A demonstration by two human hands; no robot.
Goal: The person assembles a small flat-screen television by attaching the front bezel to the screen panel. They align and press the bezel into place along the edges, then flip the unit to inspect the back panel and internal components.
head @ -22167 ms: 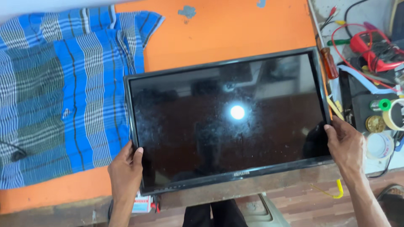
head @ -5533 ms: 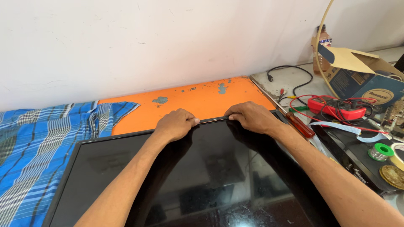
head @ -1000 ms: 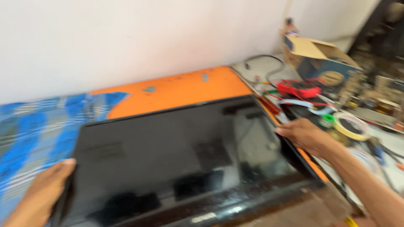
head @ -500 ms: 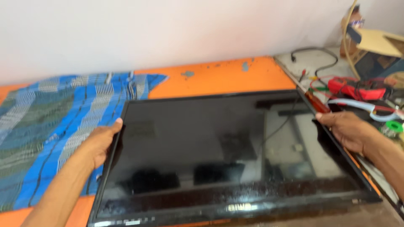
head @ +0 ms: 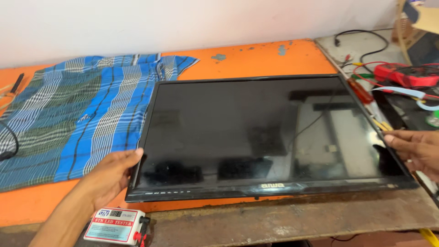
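Holding the flat black television panel with its glossy dark screen (head: 270,137) by its two side edges, we have it lying face up on the orange-painted surface (head: 256,57). Our left hand (head: 112,176) cups the panel's near-left corner, fingers curled against the frame but not closed right around it. Our right hand (head: 414,148) presses on the right edge, fingers stretched along the bezel; whether the thumb hooks underneath we cannot tell.

We judge this to be the positioning step: the panel sits slightly askew, its near edge over the bare grey-brown front strip of the surface (head: 320,219). A next move would call for both hands working evenly, since a wide, thin screen twists easily, and for keeping clear of the tools crowded just beside the right edge.

Left of the panel lies a blue checked cloth (head: 77,114), spread flat, its right edge touching the frame. Near our left wrist sits a small white and red tester box (head: 114,224). On the far right lie a red multimeter (head: 407,73) with red leads, a red-handled screwdriver (head: 361,91) and a black cable (head: 361,36). A plain white wall (head: 183,20) backs the surface.
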